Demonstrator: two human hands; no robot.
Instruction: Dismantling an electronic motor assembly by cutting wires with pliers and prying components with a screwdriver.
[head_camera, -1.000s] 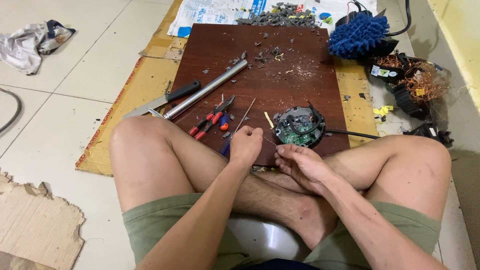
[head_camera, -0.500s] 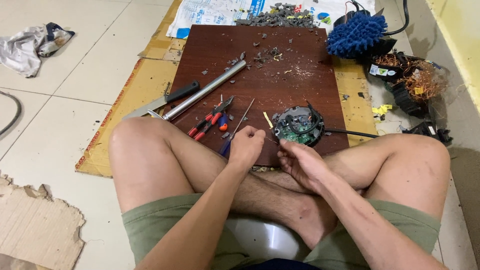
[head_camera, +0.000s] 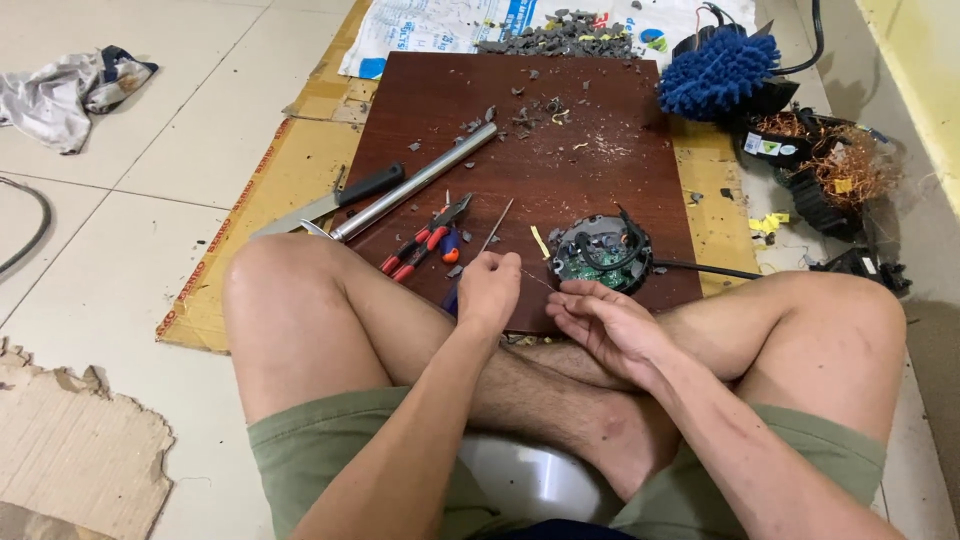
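Note:
My left hand (head_camera: 488, 290) hovers over the near edge of the dark brown wooden board (head_camera: 560, 150), its fingers pinched on what looks like a thin wire that runs toward my right hand. My right hand (head_camera: 605, 322) rests on my crossed legs with the palm turned up and the fingers loosely extended, their tips close to the wire. Just beyond it lies a round green circuit board (head_camera: 600, 250) with black cables and a black cord leading right. Red-handled pliers (head_camera: 425, 245) and a thin metal rod (head_camera: 497, 225) lie left of my left hand.
A metal tube (head_camera: 415, 182) and a black-handled blade (head_camera: 335, 200) lie on the board's left side. Grey plastic chips (head_camera: 560, 38) litter the far edge. A blue mop head (head_camera: 715, 72) and copper-wound parts (head_camera: 825, 165) sit at right. Cardboard (head_camera: 250, 210) underlies the board.
My right hand has shifted slightly up toward the circuit board and my left hand. The left hand stays pinched in almost the same spot.

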